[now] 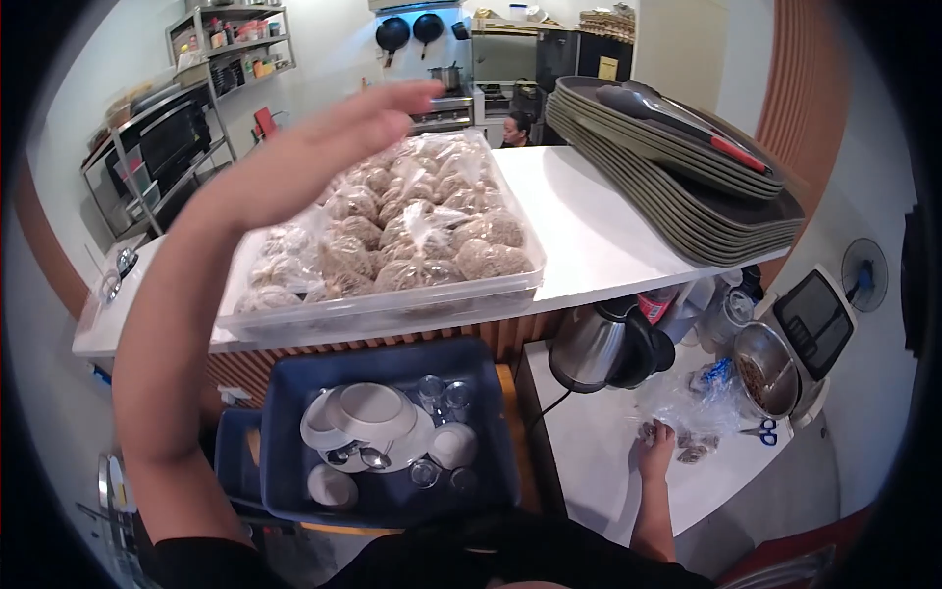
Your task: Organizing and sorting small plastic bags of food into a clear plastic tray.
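Note:
My left hand (331,154) is raised over the white counter, its fingers extended and nothing visible in it. Beneath and beyond it, a clear plastic tub (383,305) holds several knotted plastic bags of brown, crumbly food (419,272). Down at the right, my right hand (659,436) is at a small plastic bag with brown contents (647,433) on the lower white table; its fingers are too small to show whether they grip it. Beside that hand lie more small filled bags (695,447) and loose clear plastic bags (688,405).
A blue bin (383,508) holds plates, bowls, glasses and spoons. An electric kettle (589,350), a steel bowl (765,368) and blue-handled scissors (767,432) stand or lie on the lower table. Tongs (684,121) rest on stacked trays (662,199). A person (516,130) is beyond the counter.

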Action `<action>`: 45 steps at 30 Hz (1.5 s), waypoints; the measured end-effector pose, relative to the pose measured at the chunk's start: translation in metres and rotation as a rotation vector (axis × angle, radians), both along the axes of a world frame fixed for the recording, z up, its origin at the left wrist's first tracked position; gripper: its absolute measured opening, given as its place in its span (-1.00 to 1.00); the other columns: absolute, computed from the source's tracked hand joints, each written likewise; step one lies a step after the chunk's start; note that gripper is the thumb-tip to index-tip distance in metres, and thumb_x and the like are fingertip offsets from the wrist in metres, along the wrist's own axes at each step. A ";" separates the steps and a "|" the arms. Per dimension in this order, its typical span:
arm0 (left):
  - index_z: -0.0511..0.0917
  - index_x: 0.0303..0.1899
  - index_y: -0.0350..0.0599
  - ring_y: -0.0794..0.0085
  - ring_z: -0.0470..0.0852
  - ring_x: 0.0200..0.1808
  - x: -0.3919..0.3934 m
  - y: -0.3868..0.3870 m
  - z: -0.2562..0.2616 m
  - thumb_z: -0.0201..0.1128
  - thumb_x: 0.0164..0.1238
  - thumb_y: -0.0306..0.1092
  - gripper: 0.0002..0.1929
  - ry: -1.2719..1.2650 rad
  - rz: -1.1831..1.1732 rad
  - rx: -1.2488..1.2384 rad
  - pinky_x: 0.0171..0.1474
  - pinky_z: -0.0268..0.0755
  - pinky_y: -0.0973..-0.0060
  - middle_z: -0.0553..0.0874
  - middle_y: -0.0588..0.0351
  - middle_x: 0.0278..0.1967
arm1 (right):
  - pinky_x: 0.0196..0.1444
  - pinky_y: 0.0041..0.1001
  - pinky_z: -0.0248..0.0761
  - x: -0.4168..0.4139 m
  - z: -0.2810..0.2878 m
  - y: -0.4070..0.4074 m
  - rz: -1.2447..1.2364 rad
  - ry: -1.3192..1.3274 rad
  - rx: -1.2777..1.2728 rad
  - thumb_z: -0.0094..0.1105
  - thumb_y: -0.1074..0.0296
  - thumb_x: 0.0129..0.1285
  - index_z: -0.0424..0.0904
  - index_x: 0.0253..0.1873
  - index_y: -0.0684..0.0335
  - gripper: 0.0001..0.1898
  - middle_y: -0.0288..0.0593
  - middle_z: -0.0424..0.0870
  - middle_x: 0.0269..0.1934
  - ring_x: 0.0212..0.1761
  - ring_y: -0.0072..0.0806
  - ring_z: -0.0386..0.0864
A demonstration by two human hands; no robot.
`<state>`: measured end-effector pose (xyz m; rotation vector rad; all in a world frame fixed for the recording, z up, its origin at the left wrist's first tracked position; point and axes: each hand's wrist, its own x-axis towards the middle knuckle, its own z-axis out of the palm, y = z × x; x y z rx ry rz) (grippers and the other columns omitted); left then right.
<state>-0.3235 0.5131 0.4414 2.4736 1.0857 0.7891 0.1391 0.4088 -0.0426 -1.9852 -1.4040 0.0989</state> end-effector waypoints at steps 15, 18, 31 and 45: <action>0.51 -0.11 -0.10 0.58 0.51 -0.32 -0.170 -0.074 -0.041 0.07 0.23 -0.07 -0.66 -0.003 0.753 -0.332 -0.27 0.37 0.61 0.56 0.24 -0.36 | -0.02 -0.49 0.28 -0.111 0.223 0.054 0.662 0.404 0.413 0.17 0.53 -0.03 0.45 -0.07 0.32 -0.66 -0.14 0.47 -0.14 -0.06 -0.41 0.42; 0.52 -0.17 -0.08 0.57 0.49 -0.31 -0.168 -0.069 -0.061 0.04 0.22 -0.01 -0.64 -0.076 0.701 -0.447 -0.29 0.38 0.57 0.54 0.23 -0.31 | 0.03 -0.47 0.28 -0.161 0.294 0.064 0.955 0.240 0.571 0.24 0.51 -0.05 0.43 0.01 0.28 -0.57 -0.10 0.43 0.00 -0.01 -0.36 0.41; 0.50 -0.15 -0.32 0.44 0.52 -0.25 -0.172 -0.041 -0.095 0.07 0.21 -0.18 -0.65 -0.551 0.622 -0.543 -0.19 0.39 0.50 0.57 0.06 -0.24 | -0.15 -0.32 0.39 -0.226 0.356 0.081 0.827 0.005 0.335 0.24 0.07 0.11 0.34 -0.15 0.22 -0.61 0.04 0.57 -0.31 -0.17 -0.14 0.56; 0.39 -0.06 -0.44 0.43 0.42 0.11 -0.113 -0.173 -0.117 0.23 0.08 -0.16 -0.48 -0.739 0.210 -0.500 0.10 0.29 0.54 0.27 0.00 0.24 | -0.35 -0.10 0.59 -0.181 0.321 0.011 1.333 1.680 -0.209 -0.30 -0.27 0.25 0.07 0.29 0.26 -0.27 0.10 0.38 0.12 -0.09 -0.08 0.56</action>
